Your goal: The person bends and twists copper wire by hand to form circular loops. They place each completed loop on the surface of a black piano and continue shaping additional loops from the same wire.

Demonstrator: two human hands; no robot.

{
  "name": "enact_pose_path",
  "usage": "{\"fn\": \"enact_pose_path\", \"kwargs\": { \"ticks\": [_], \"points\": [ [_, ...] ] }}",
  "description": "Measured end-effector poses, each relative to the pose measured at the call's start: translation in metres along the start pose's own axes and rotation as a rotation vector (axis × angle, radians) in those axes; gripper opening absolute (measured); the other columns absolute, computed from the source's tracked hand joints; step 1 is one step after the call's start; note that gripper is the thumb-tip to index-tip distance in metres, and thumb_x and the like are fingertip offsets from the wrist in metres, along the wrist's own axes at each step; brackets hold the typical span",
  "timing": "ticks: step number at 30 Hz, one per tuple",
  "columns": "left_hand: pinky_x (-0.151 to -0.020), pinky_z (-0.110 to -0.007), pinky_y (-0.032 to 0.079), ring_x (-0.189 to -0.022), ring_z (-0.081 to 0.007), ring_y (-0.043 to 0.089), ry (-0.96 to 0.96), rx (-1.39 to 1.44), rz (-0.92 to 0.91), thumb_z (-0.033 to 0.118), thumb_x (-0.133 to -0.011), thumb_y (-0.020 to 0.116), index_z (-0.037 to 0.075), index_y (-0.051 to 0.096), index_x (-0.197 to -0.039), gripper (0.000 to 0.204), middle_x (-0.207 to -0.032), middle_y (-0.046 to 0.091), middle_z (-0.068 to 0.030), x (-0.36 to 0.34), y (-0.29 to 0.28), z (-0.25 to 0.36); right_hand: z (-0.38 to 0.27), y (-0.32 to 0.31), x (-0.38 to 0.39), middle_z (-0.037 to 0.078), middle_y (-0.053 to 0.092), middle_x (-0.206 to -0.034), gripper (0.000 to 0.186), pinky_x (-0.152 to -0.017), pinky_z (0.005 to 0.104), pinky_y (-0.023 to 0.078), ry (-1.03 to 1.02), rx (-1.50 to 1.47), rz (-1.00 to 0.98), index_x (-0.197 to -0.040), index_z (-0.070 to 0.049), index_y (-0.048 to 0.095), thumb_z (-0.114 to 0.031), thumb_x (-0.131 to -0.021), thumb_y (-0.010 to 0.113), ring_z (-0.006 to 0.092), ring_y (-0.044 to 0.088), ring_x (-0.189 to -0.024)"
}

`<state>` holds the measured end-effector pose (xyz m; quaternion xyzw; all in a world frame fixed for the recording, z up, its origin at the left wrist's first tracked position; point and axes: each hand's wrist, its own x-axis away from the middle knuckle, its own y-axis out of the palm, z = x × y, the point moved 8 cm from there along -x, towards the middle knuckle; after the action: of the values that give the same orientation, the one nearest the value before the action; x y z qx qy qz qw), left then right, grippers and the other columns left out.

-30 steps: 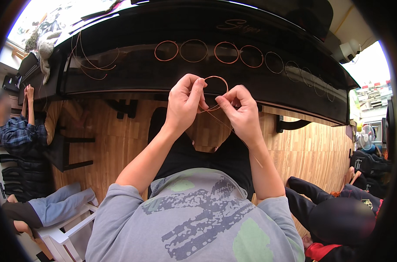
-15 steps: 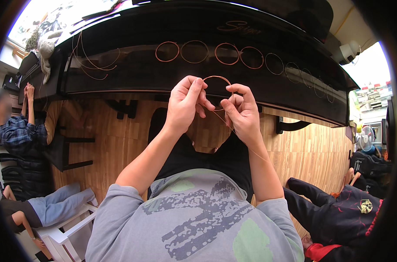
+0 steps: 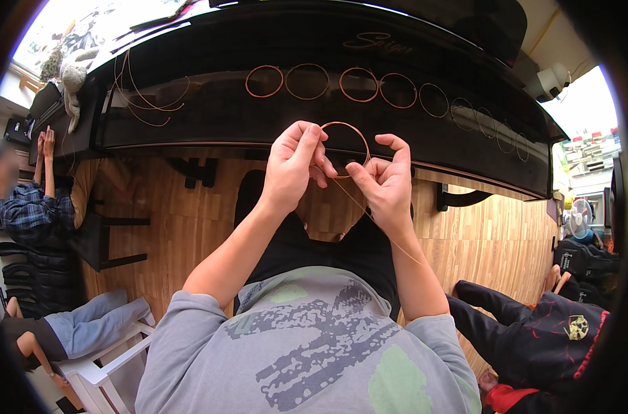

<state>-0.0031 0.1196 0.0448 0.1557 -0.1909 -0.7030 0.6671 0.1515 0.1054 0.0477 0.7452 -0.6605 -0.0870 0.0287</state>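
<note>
A copper-coloured string (image 3: 348,126) forms a round coil between my hands, with a loose tail (image 3: 350,195) trailing down toward my right forearm. My left hand (image 3: 293,162) pinches the coil's left side between thumb and fingers, the other fingers curled below. My right hand (image 3: 388,190) grips the coil's right side near the thumb, its index finger lifted and bent. Behind them, on the glossy black piano (image 3: 224,124), several coiled strings (image 3: 340,84) lie in a row, fading in colour to the right, and loose strings (image 3: 158,108) lie at the left.
A person in plaid (image 3: 31,210) works at the piano's left, beside a plush toy (image 3: 73,83). Other people sit at lower left (image 3: 86,324) and lower right (image 3: 521,345), near a white chair (image 3: 103,372). A fan (image 3: 577,217) and black bags (image 3: 583,259) are at right.
My right hand has shifted slightly right and down along the coil, its index finger rising away from it. The coil looks rounder. My left hand keeps its pinch.
</note>
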Motion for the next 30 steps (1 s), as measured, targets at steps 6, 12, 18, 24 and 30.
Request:
{"fn": "enact_pose_path", "kwargs": {
  "ticks": [6,12,18,24,30],
  "points": [
    [-0.051,-0.023,0.048,-0.053,-0.0105,0.057,-0.038,-0.036,-0.053,0.024,-0.102,0.046,0.005,0.056,-0.094,0.023,-0.060,0.049,0.0016,-0.003,-0.014,0.000,0.003,-0.006,-0.006,-0.004,0.062,-0.075,0.013,-0.052,0.0143,0.034,0.104,-0.053,-0.100,-0.097,0.001,0.066,-0.010,-0.092,0.064,-0.0018,0.047,-0.060],
    [-0.063,-0.023,0.049,-0.063,-0.0068,0.057,0.080,-0.459,-0.230,0.023,-0.101,0.047,0.002,0.060,-0.103,0.025,-0.067,0.055,0.0014,-0.004,0.000,0.018,0.006,-0.002,-0.004,-0.005,0.061,-0.072,0.013,-0.050,0.0146,0.033,0.253,-0.056,-0.204,-0.094,0.000,0.066,-0.012,-0.091,0.065,-0.0022,0.047,-0.059],
    [-0.055,-0.022,0.039,-0.062,-0.0037,0.046,-0.066,-0.745,-0.394,0.024,-0.096,0.054,0.001,0.064,-0.087,0.027,-0.067,0.054,0.0028,0.002,0.016,0.014,0.004,0.007,-0.004,-0.006,0.058,-0.067,0.015,-0.049,0.0154,0.032,0.261,0.069,-0.278,-0.089,-0.001,0.066,-0.016,-0.090,0.067,-0.0026,0.044,-0.057],
    [-0.051,-0.025,0.034,-0.058,-0.0050,0.039,-0.144,-0.763,-0.374,0.029,-0.096,0.054,0.000,0.061,-0.077,0.035,-0.059,0.045,0.0024,0.004,0.013,0.000,0.012,0.004,-0.008,-0.006,0.055,-0.063,0.017,-0.048,0.0165,0.034,0.330,0.025,-0.301,-0.089,-0.001,0.065,-0.018,-0.090,0.067,-0.0010,0.044,-0.054],
    [-0.046,-0.021,0.027,-0.053,-0.0010,0.034,-0.022,-0.721,-0.236,0.028,-0.098,0.054,0.004,0.057,-0.074,0.033,-0.059,0.042,0.0075,0.002,0.008,0.000,0.016,-0.010,-0.015,-0.004,0.055,-0.065,0.017,-0.049,0.0165,0.040,0.301,-0.029,-0.294,-0.092,-0.002,0.065,-0.019,-0.090,0.066,0.0019,0.048,-0.054]
  ]
}}
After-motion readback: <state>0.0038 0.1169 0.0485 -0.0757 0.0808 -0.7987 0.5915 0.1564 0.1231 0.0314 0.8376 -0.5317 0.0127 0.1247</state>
